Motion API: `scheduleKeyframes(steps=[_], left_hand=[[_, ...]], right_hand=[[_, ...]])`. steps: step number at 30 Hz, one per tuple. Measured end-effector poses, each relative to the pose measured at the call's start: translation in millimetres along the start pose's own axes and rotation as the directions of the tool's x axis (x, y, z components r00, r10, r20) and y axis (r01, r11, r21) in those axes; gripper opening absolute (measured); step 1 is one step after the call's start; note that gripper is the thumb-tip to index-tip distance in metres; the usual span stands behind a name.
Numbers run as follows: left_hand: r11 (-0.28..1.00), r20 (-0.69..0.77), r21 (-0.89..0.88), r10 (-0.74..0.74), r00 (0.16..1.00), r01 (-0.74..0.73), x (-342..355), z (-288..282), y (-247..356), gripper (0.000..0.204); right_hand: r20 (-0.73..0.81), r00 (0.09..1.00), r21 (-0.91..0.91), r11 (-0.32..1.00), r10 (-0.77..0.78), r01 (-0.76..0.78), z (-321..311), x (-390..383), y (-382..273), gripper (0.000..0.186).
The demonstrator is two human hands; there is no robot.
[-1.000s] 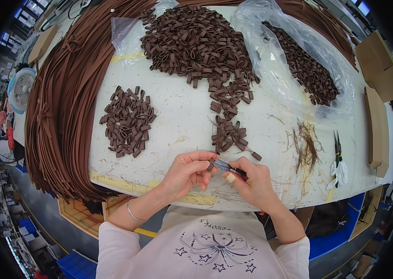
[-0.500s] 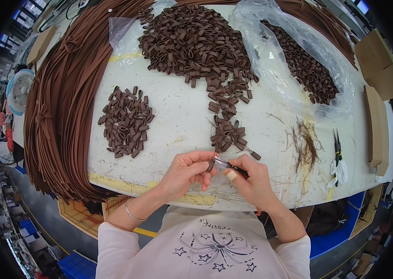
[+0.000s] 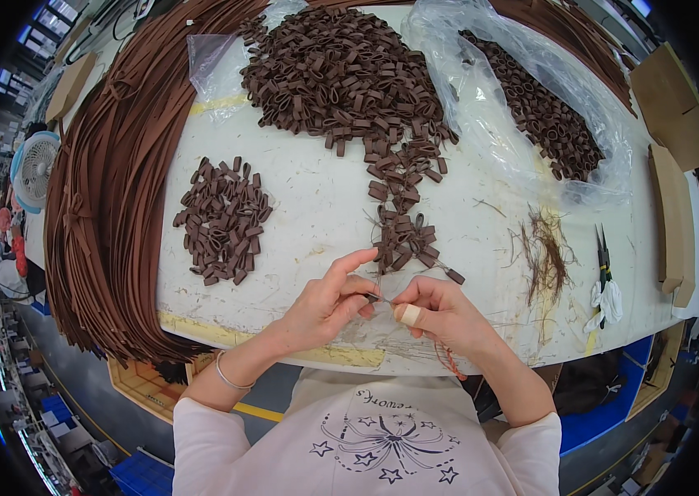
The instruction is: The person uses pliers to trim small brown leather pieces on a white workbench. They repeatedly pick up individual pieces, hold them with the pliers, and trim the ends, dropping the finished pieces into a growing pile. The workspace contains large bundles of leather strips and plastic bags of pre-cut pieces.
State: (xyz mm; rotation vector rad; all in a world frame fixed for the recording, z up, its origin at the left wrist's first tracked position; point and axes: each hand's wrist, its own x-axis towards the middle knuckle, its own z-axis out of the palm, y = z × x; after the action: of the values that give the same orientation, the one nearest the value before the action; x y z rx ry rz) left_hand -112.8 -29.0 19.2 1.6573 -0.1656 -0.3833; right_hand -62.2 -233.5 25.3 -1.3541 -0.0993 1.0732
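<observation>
My left hand [image 3: 320, 310] pinches a small dark brown strap loop [image 3: 372, 298], its index finger raised. My right hand [image 3: 440, 322], a beige wrap round its thumb, is closed in a pinch at a thin strand beside that loop; a red cord [image 3: 449, 360] hangs beneath it, and any tool inside the fingers is hidden. Just beyond both hands lies a trail of loops [image 3: 403, 240] running up to a large heap [image 3: 337, 70]. A smaller pile [image 3: 221, 219] sits to the left.
Long brown straps [image 3: 102, 215] cover the table's [image 3: 300, 182] left side. A plastic bag [image 3: 473, 99] of loops, loose threads [image 3: 548, 256], black long-nosed tool with white wrapping [image 3: 604, 264] and cardboard boxes [image 3: 663, 223] lie rightward. A fan [image 3: 35, 169] stands far left.
The metal cutter that pointed from my right hand at the loop is now out of sight. My right fingers have closed into a pinch. My left index finger has lifted and moved away.
</observation>
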Motion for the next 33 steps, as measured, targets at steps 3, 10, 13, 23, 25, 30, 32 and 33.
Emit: scheduleKeyframes(steps=[3, 10, 13, 23, 25, 30, 32, 33], left_hand=[[0.999, -0.048, -0.008, 0.032, 0.998, -0.032, -1, 2, -4, 0.052], [0.992, -0.041, 0.067, 0.113, 0.993, -0.11, 0, 2, -5, 0.051], [0.992, -0.037, 0.069, 0.104, 0.994, -0.102, -1, 2, -3, 0.05], [0.516, -0.153, 0.852, 0.404, 0.902, -0.087, -10, -34, 6, 0.028], [0.212, -0.195, 0.972, 0.498, 0.845, 0.1, -4, -42, 17, 0.013], [0.52, -0.074, 0.837, 0.416, 0.907, -0.17, 22, -12, 9, 0.019], [0.528, -0.059, 0.829, 0.408, 0.911, -0.182, 35, 2, 5, 0.02], [0.532, -0.053, 0.826, 0.403, 0.914, -0.187, 39, 6, 3, 0.021]], right_hand=[[-0.009, 1.0, -0.007, 1.0, -0.024, 0.024, 3, -1, -3, 0.015], [0.021, 1.0, 0.033, 0.999, -0.003, 0.003, 0, -2, -2, 0.015], [0.028, 0.998, 0.011, 0.999, -0.051, 0.051, -1, -1, 0, 0.013], [-0.123, 0.961, -0.416, 0.892, -0.248, 0.177, -16, -17, -1, 0.015], [-0.14, 0.935, -0.61, 0.772, -0.326, 0.178, -18, -21, -2, 0.018], [-0.137, 0.893, -0.813, 0.564, -0.43, 0.147, -7, -21, -15, 0.023], [-0.141, 0.875, -0.831, 0.536, -0.463, 0.15, -7, -19, -11, 0.023], [-0.142, 0.866, -0.839, 0.523, -0.479, 0.152, -7, -18, -10, 0.024]])
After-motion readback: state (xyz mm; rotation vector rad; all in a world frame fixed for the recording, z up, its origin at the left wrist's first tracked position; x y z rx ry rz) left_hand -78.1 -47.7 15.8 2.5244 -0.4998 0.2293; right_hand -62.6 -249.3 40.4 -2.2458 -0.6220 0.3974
